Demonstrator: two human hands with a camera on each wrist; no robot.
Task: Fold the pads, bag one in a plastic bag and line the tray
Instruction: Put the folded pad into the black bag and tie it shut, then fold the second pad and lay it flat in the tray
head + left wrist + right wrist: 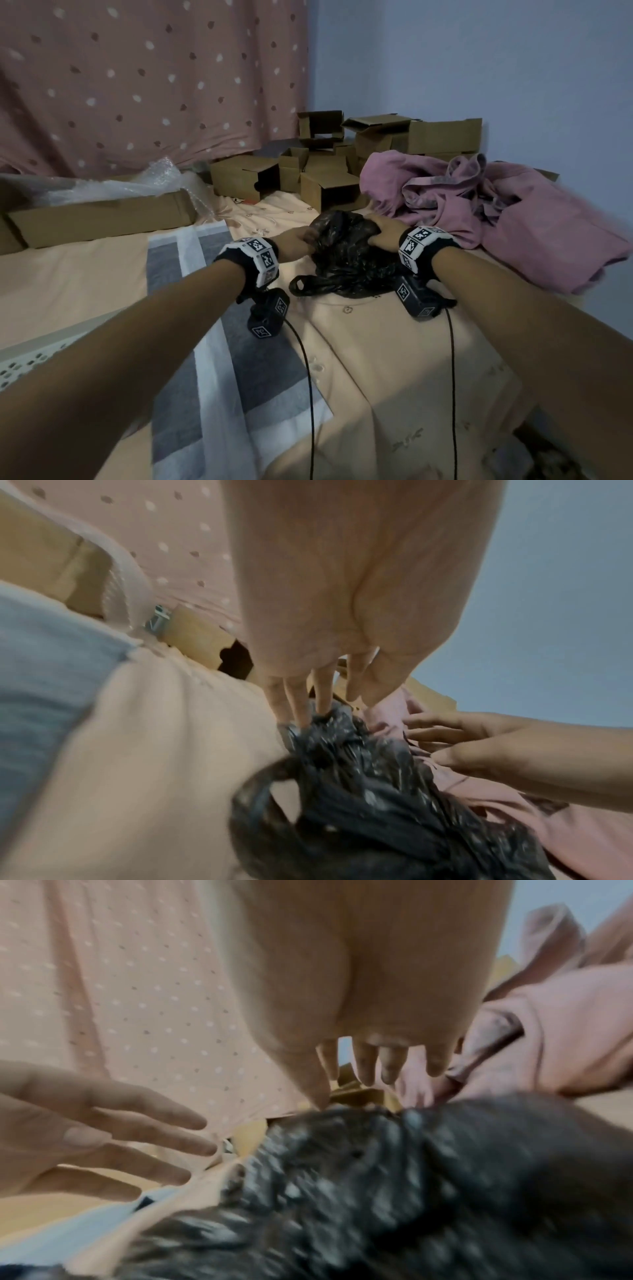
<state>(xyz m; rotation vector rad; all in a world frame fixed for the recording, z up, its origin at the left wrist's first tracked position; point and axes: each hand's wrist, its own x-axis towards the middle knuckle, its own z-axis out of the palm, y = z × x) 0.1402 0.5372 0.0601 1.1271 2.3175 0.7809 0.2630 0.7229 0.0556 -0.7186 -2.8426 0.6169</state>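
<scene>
Left hand (296, 242), fingers straight, touches the black plastic bag (346, 260). Right hand (385, 233) rests on top, fingers spread loose.

Dim, bluish indoor light. The crinkled black plastic bag (394, 1177) smears with motion blur; head-view edges bend.
</scene>
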